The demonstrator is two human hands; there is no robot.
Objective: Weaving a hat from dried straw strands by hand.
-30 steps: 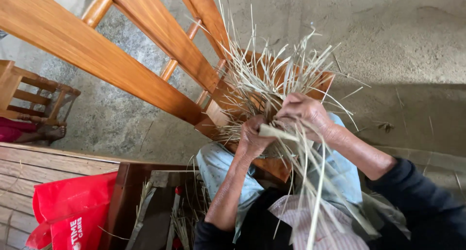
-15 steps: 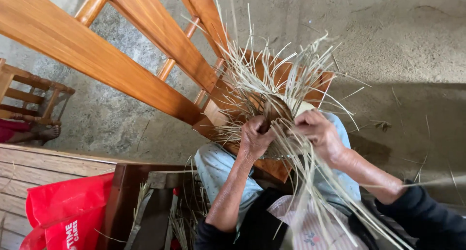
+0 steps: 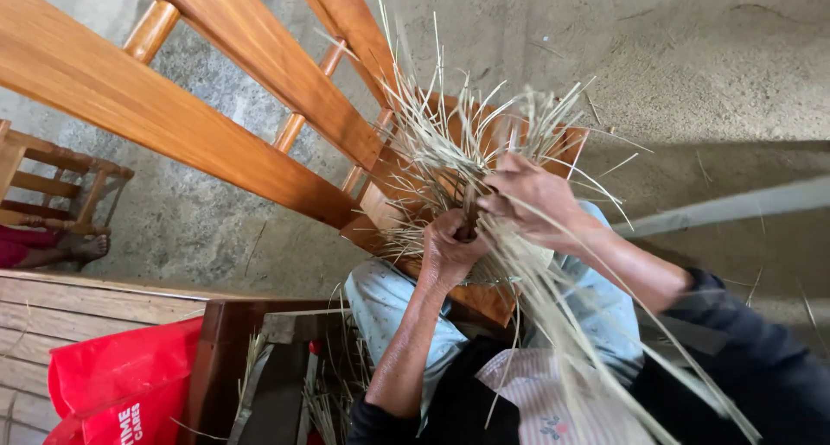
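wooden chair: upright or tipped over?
Tipped. The wooden chair lies slanted across the person's lap, rails running diagonally, seat frame under the straw that the left hand and right hand grip.

Soft, even daylight fills the view, brightest on the concrete floor [image 3: 709, 56] across the top right. A broad, soft-edged shadow band crosses the floor at the right middle. The wooden chair frame [image 3: 173, 125] in the upper left shows a mild sheen, with no harsh glare. The straw strands [image 3: 484, 143] at centre are fairly sharp, but those running toward the lower right smear with motion blur, and one pale strand [image 3: 735, 207] at the right edge is a wide blurred streak. The lower corners are dim. Straight rails splay outward, wide-angle fashion.
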